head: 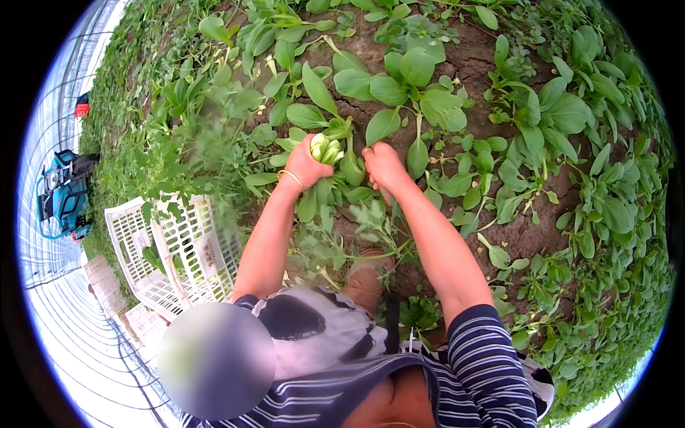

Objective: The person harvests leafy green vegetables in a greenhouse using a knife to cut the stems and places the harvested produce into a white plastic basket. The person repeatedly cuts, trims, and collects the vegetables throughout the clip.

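Note:
My left hand is closed around a small bunch of pak choi. The pale stem ends point up out of the fist, and the green leaves fan out below and around the wrist. A yellow bangle circles that wrist. To its right, my right hand is curled with knuckles up, its fingertips against the tip of a leaf. That leaf hangs from a rooted pak choi plant just ahead. Whether the right fingers grip the leaf or anything else is hidden.
White slatted plastic crates with some greens inside stand at my left. Pak choi and weeds grow over cracked brown soil. My boot is planted below my hands. A blue machine stands farther left, by the greenhouse's plastic wall.

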Action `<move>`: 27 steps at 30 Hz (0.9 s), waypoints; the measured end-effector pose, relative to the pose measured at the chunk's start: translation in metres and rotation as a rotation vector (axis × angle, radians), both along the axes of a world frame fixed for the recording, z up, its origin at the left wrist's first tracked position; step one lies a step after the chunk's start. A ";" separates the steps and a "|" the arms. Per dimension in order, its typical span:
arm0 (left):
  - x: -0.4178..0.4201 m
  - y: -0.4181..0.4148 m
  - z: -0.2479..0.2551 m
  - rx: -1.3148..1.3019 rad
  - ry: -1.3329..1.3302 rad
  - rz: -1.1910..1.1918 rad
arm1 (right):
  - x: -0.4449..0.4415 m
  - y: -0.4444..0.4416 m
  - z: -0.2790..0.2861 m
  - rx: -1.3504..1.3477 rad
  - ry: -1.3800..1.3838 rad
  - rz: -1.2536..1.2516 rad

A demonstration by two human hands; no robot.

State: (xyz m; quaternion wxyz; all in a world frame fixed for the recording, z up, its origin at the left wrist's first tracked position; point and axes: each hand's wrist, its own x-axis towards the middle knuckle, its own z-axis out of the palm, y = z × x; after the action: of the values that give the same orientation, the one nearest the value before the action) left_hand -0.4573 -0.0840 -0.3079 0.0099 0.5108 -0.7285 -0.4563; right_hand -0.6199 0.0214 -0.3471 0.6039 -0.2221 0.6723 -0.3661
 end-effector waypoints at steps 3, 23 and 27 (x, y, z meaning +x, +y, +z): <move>0.008 -0.001 -0.004 0.003 0.045 0.027 | 0.002 -0.007 -0.002 -0.021 0.048 0.063; -0.019 0.039 0.108 0.898 0.642 -0.035 | -0.056 0.070 0.139 -0.605 -0.151 -0.273; -0.028 0.047 0.136 0.625 0.599 -0.149 | -0.070 0.084 0.119 -0.630 0.207 -0.252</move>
State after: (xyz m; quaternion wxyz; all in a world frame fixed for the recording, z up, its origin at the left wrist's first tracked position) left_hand -0.4856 -0.0365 -0.1716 0.0327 0.2805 -0.5551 -0.7824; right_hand -0.6898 0.1053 -0.2285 0.3847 -0.3487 0.6059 -0.6027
